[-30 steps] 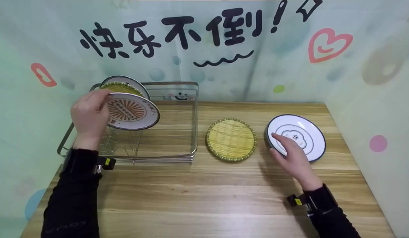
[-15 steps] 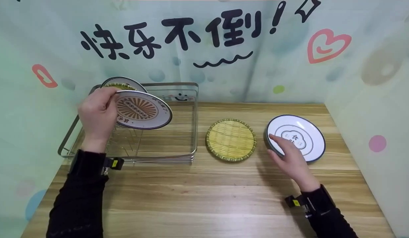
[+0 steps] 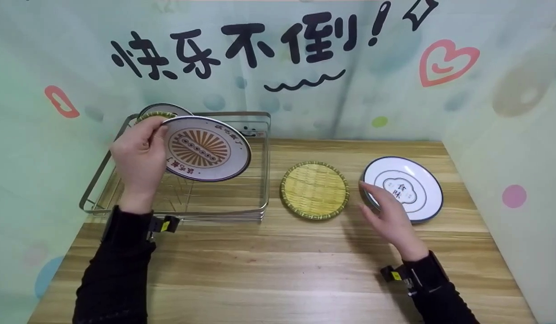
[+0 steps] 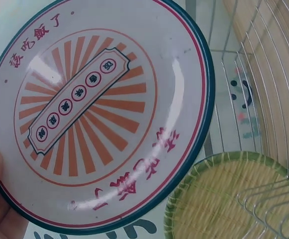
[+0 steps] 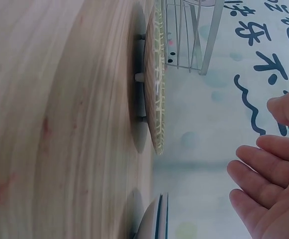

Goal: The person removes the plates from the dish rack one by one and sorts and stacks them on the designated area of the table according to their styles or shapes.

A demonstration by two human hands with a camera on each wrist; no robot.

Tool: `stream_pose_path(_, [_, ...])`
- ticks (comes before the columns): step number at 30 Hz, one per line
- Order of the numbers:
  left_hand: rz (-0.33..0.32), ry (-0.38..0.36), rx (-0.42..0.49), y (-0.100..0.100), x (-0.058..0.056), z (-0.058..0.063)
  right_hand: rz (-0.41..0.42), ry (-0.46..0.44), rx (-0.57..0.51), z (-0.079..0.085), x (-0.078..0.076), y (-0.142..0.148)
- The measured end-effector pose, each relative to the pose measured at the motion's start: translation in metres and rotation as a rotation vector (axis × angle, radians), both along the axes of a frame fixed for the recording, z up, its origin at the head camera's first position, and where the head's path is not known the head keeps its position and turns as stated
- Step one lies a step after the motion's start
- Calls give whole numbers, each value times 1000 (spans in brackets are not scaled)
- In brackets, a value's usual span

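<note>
The left hand [image 3: 141,157] pinches the sunburst-patterned plate [image 3: 210,148] by its rim, tilted above the wire dish rack [image 3: 228,217]; the right hand [image 3: 391,222], thumb and fingers apart and holding nothing, hovers by a blue-rimmed plate [image 3: 424,180]. A narrow strip of wood-grained tabletop [image 3: 278,279] separates the rack from a round woven bamboo tray [image 3: 315,191]. Behind stands a lettered backdrop [image 3: 372,103].

The held plate [image 3: 208,148] blazes away, an orange sunburst on white with red characters and a dark blue-green rim, while the right plate [image 3: 406,186] answers in white, blue-edged, black characters inside a lobed outline! Yellow weave and green-bound rim on the front mat [image 3: 315,190], streaky brown grain across the table [image 3: 278,265], silver on the rack [image 3: 228,216], and there's the backdrop [image 3: 372,99], pale mint with bold black lettering [image 3: 250,47] and a coral heart [image 3: 449,63].
</note>
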State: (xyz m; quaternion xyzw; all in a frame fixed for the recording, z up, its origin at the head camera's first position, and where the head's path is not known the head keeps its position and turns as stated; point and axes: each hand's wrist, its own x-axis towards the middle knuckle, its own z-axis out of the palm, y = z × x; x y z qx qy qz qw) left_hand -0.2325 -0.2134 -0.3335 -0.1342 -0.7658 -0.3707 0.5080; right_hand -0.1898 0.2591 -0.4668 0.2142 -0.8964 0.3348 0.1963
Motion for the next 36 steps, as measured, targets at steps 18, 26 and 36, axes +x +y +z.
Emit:
stream_pose_path(18, [-111,-3,56,23,8,0,66,8,-24,5,-1,-27])
stream_pose_path(26, [-124,-16,82,34,11,-1,111,47,-30,9,-1,-40])
stream_pose_path(36, [-164,-77,104,51,11,-2,173,132,-75,15,-2,-61])
